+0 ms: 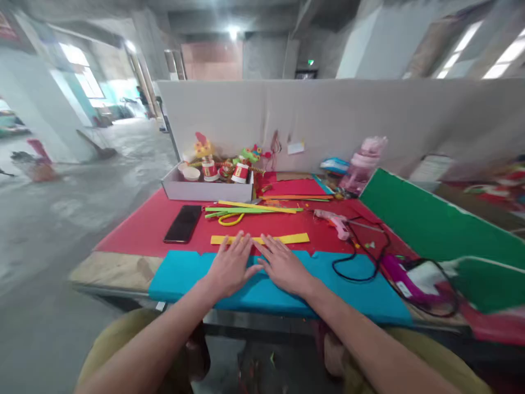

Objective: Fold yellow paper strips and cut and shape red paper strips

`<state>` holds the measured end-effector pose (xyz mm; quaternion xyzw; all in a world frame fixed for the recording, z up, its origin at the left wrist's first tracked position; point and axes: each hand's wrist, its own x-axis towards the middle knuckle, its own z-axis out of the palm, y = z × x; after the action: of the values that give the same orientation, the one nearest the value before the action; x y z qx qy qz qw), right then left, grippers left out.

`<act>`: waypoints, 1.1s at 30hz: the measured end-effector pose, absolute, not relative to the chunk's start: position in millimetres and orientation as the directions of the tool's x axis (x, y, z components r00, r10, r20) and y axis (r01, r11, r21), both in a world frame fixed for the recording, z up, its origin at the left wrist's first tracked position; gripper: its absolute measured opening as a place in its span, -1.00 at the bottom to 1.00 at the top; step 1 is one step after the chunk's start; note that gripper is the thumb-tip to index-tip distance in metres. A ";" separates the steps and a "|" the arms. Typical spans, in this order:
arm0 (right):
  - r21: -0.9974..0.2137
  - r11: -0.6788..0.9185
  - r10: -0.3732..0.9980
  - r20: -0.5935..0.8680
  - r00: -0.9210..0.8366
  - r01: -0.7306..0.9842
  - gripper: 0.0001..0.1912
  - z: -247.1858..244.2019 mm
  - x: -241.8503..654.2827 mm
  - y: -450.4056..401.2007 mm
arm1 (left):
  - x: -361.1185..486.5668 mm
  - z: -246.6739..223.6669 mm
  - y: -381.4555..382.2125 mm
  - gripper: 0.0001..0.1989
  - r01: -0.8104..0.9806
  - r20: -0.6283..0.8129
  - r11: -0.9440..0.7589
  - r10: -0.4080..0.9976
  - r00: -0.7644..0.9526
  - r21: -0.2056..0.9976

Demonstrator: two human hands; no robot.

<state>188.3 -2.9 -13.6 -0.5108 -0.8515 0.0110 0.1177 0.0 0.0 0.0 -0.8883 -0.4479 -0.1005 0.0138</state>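
Observation:
A flat yellow strip lies across the red table covering, just behind the blue sheet at the front edge. My left hand rests flat with its fingertips on the strip's left half. Beside it, my right hand lies palm down, fingers stretched over the middle of the strip. The thumbs nearly meet over the blue sheet. Behind the hands are green strips, a yellow strip and a yellow loop.
A black phone lies left. Behind it stands a white box with paper cups and colourful figures. To the right are a pink glue gun with a black cord, a purple object and a leaning green board. A pink bottle stands at the back.

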 end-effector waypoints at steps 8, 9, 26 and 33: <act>-0.171 0.445 0.896 0.093 -0.435 0.879 -0.43 -8.8 216.7 -4.5 | 6.9 4.8 7.8 -0.21 0.781 0.141 -0.614 0.788 0.599 0.115; -0.176 0.430 0.903 0.085 -0.422 0.886 -0.42 -8.5 223.6 -5.8 | 1.4 8.1 7.7 -0.22 0.786 0.124 -0.606 0.795 0.594 0.121; -0.108 0.219 0.975 -0.026 -0.223 0.970 -0.40 11.1 283.4 -15.7 | -78.6 22.3 4.4 -0.34 0.891 0.088 -0.452 0.890 0.447 0.046; -0.042 0.236 0.971 0.048 -0.234 0.971 -0.44 18.4 270.2 -12.9 | 36.8 37.1 9.1 -0.43 0.741 0.151 -0.670 0.737 0.659 0.040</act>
<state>270.2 -12.9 18.4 -0.6181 -0.7855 0.0016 0.0321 36.8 9.1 37.1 -0.9106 -0.4059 -0.0771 0.0124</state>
